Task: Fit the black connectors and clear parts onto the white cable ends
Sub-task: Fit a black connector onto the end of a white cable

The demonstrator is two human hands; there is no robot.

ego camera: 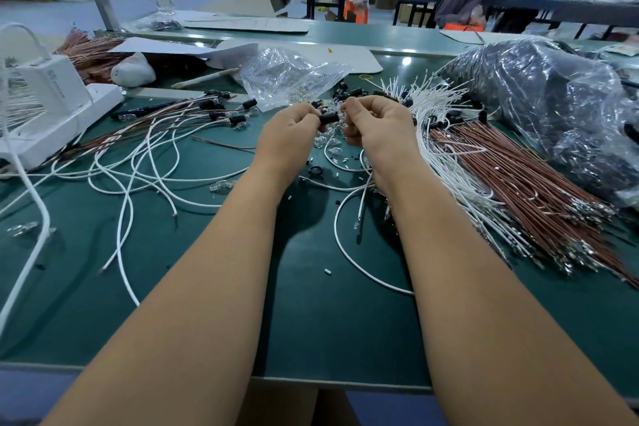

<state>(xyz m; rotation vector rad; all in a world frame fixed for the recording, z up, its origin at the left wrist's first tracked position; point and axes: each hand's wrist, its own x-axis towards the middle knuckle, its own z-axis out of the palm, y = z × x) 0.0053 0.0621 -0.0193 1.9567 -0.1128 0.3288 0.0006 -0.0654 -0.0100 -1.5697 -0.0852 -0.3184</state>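
Both hands raised over the green bench (311,322), knuckles toward camera. Left hand (288,135) pinches a black connector (329,118) at its left end; fingers curled tight on it. Right hand (377,124) has fingers curled in at the connector's right end; something clear glints between them, probably a clear part (342,114) (too small to be sure), so what this hand holds cannot be told for certain.

Key relation: connector's long axis runs left–right, level, spanning the gap between the two hands. Its right end faces the right fingertips, touching or just beside them. The mating move, as I judge it, is a straight push along that axis, right hand toward left. Left hand is nearer, already carrying it.

A white cable (349,252) trails down from under the right wrist and loops over the bench.

Counts:
- connector in hand: 1
- loose connectors beyond the hands: many, not countable
- finished cable ends at left (238,119): several, about six visible
- white cables at right (446,149): a dense bundle, uncountable
- brown wires (518,190): likewise
- clear bag (287,76): 1
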